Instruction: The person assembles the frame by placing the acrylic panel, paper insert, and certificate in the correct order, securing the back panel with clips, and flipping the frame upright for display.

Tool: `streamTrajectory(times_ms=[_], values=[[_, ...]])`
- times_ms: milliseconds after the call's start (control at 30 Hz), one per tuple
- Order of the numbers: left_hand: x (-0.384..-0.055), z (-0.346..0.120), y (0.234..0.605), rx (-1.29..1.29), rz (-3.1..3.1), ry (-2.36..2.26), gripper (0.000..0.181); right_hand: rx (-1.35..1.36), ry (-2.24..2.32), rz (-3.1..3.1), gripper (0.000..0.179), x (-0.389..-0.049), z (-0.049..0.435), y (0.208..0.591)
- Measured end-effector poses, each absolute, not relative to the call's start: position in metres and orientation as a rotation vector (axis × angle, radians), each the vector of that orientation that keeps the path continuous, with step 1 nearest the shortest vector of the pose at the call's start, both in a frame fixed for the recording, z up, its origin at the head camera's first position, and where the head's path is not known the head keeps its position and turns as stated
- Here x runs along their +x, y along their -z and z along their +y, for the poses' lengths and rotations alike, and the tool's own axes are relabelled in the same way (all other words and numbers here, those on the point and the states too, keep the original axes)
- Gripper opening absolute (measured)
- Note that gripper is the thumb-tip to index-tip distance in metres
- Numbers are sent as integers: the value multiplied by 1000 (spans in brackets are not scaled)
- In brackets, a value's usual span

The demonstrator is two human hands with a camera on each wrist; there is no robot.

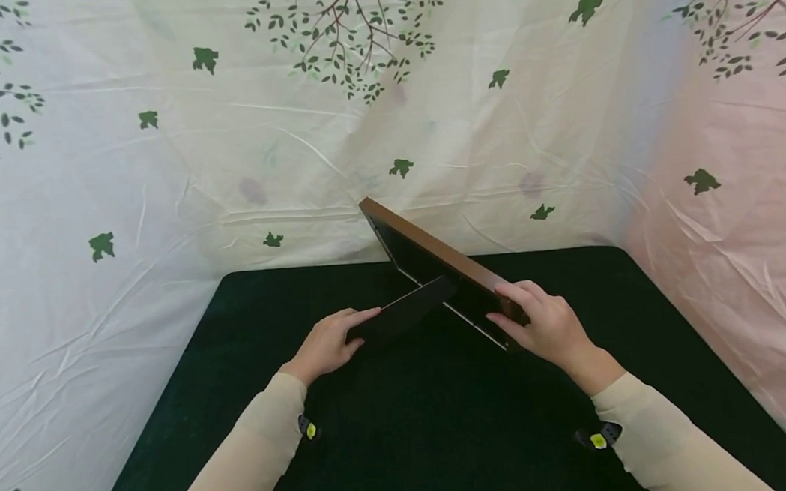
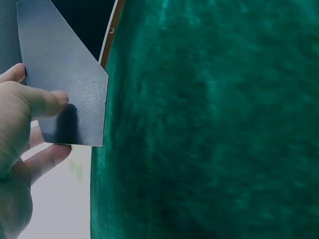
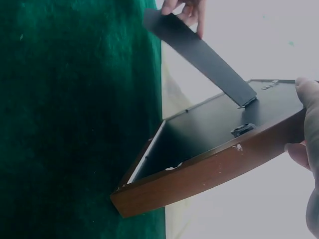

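Note:
A brown wooden picture frame (image 1: 434, 249) is held tilted above the dark green cloth, its black backing board (image 3: 204, 129) facing left. My right hand (image 1: 552, 326) grips the frame's near end, with the thumb on the backing side. From the board juts a black easel stand (image 2: 75, 64), swung outward and attached at its narrow end. My left hand (image 1: 331, 343) pinches the stand's wide free end between thumb and fingers. On the backing, the right wrist view shows a small metal hanger (image 3: 242, 130) near the wooden edge. The frame's front face is hidden.
A table with a dark green cloth (image 1: 391, 441) lies under both hands. Behind and beside it hang pale fabric sheets (image 1: 292, 146) printed with leaves and branches. Small dark devices with yellow marks sit at both wrists.

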State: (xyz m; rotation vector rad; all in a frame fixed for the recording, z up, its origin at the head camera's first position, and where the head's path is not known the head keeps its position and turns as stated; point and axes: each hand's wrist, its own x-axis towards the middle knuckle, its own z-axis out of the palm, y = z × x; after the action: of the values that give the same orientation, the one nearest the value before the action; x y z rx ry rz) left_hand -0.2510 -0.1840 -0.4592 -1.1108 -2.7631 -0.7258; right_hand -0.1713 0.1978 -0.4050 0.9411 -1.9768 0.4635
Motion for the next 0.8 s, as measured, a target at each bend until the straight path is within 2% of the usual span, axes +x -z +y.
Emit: streamTrajectory(times_ms=[133, 333, 567, 700, 800], values=[[-250, -187, 466, -1113, -2785, 739, 72, 979, -523, -2031, 46, -167, 198, 405], [-245, -189, 460, -1095, -2772, 729, 71, 925, -570, -2087, 60, -159, 205, 410], [-244, -167, 394, -1074, -2660, 623, 72, 955, -636, -2170, 61, -152, 217, 411], [-251, -140, 360, -1046, -2641, 543, 80, 962, -665, -2231, 64, -151, 218, 409], [-255, -121, 347, -1021, -2645, 527, 88, 952, -674, -2280, 68, -150, 216, 409]])
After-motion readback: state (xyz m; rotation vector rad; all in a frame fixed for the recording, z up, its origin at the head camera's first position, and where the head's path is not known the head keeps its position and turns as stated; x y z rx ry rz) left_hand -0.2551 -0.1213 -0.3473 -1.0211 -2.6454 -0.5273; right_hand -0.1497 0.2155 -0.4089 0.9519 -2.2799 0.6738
